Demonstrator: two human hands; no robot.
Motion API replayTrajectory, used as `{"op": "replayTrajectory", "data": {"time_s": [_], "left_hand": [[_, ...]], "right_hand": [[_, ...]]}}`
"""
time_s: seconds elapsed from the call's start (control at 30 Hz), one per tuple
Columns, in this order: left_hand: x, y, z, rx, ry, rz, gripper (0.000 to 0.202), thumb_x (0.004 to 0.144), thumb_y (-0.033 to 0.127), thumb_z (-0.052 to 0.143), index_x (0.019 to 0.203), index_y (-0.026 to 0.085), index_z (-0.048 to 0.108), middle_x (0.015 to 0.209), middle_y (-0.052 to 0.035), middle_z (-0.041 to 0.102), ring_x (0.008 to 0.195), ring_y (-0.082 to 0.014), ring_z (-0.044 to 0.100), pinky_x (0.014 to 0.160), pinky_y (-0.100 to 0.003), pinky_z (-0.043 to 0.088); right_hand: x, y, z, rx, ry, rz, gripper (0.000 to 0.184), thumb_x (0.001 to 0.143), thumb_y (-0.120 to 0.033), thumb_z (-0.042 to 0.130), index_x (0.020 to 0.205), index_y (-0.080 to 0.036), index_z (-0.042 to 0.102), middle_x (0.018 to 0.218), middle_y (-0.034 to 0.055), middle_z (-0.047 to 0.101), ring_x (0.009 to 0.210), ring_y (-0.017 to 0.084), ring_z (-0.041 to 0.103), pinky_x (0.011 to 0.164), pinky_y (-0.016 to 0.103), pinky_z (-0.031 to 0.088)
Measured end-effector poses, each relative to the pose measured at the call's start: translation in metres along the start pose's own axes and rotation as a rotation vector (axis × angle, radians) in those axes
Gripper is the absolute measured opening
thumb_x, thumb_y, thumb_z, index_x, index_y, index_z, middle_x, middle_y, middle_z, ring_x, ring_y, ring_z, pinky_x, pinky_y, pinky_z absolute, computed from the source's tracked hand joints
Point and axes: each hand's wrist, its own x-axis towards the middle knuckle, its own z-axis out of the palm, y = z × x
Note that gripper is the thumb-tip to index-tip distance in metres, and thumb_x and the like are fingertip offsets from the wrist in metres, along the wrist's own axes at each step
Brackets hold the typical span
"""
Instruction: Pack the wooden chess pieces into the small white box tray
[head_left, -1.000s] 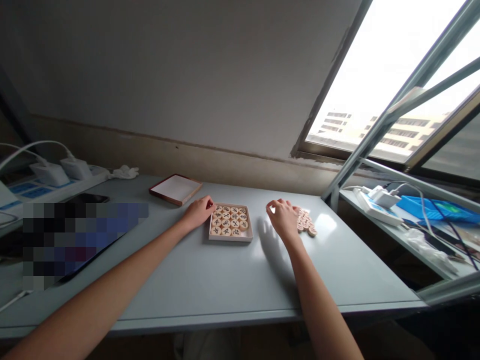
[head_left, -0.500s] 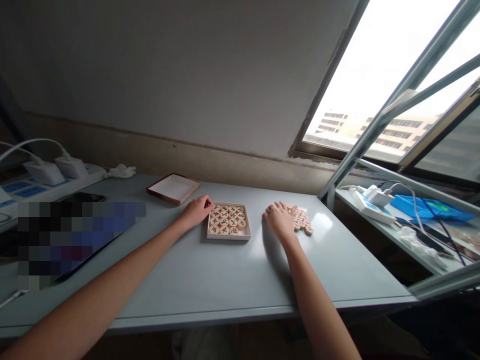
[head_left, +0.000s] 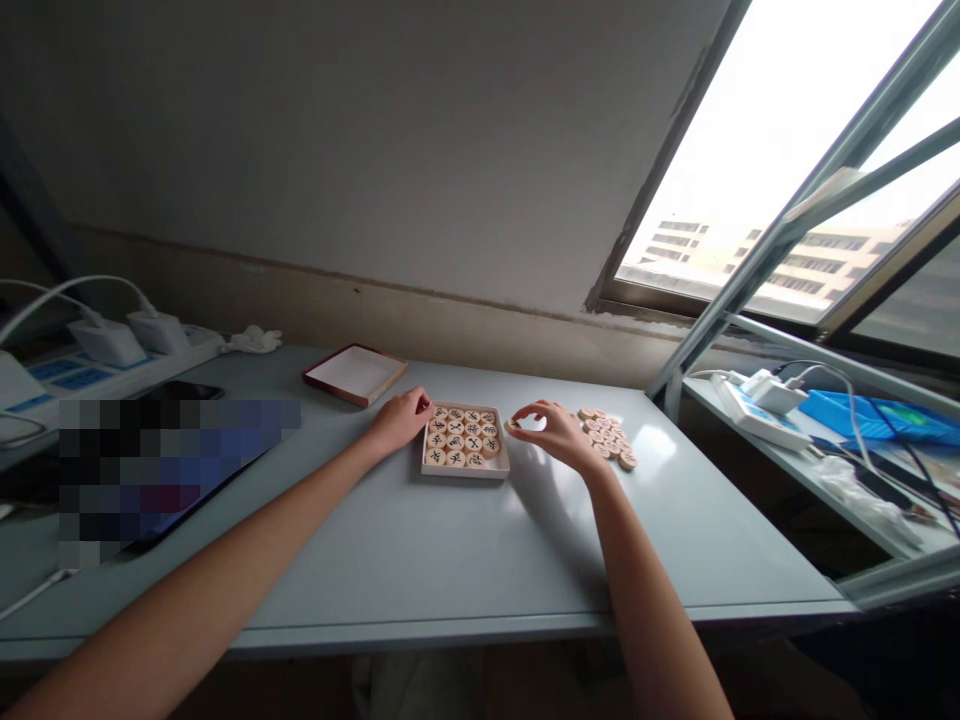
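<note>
The shallow box [head_left: 465, 473] sits on the grey surface [head_left: 420, 560], holding round wooden pieces [head_left: 454, 441] laid flat in rows with their dark characters facing up. Fifteen can be made out: three rows of four, then three in the row at the box's near side. A gap shows in the box's near right corner and looks about as wide as one piece. By that count, the visible layer seems all but complete; whether another layer lies beneath it cannot be seen.

Just outside the box's right wall, toward its far end, the right hand [head_left: 559, 435] pinches a loose piece [head_left: 512, 427] between thumb and fingertip. The left hand [head_left: 401, 418] is at the box's far left corner, fingers curled together by the rim; whether they grip the wall or merely touch it, I cannot tell. The two hands are apart, one on each side of the box.

To the right of the box, beyond the right hand, lies a cluster [head_left: 607, 435] of pieces with reddish characters, partly hidden by that hand, so the set looks only partly boxed. What looks like the lid [head_left: 349, 372] lies behind and left of the box, pale inside up, leaving the box uncovered.
</note>
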Motion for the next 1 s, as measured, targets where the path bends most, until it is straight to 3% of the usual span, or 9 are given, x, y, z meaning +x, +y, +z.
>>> {"op": "replayTrajectory", "data": {"time_s": [0.13, 0.3, 1.0], "left_hand": [[-0.0002, 0.0007, -0.0005, 0.01, -0.012, -0.004, 0.013, 0.077, 0.029, 0.044, 0.075, 0.019, 0.052, 0.081, -0.0033, 0.064, 0.075, -0.0168, 0.058, 0.064, -0.024, 0.039], [-0.001, 0.0023, -0.0011, 0.003, -0.007, -0.004, 0.014, 0.077, 0.029, 0.043, 0.075, 0.019, 0.052, 0.08, -0.0037, 0.064, 0.074, -0.017, 0.058, 0.064, -0.025, 0.039], [-0.0008, 0.0013, -0.0006, -0.008, -0.016, -0.002, 0.015, 0.077, 0.03, 0.042, 0.075, 0.018, 0.052, 0.078, -0.0048, 0.063, 0.072, -0.0177, 0.057, 0.062, -0.025, 0.037]], "right_hand": [[-0.0013, -0.0067, -0.0029, 0.207, -0.189, -0.138, 0.024, 0.071, -0.039, 0.061, 0.09, -0.025, 0.062, 0.099, 0.0028, 0.052, 0.099, 0.019, 0.046, 0.086, 0.031, 0.035], [-0.0026, -0.0082, -0.0004, 0.192, -0.305, -0.168, 0.022, 0.068, -0.036, 0.065, 0.088, -0.025, 0.063, 0.102, 0.0026, 0.049, 0.105, 0.019, 0.041, 0.094, 0.033, 0.03], [-0.0015, -0.0059, 0.0009, 0.187, -0.328, -0.192, 0.026, 0.068, -0.032, 0.066, 0.093, -0.026, 0.062, 0.099, 0.0026, 0.05, 0.1, 0.019, 0.045, 0.087, 0.031, 0.035]]}}
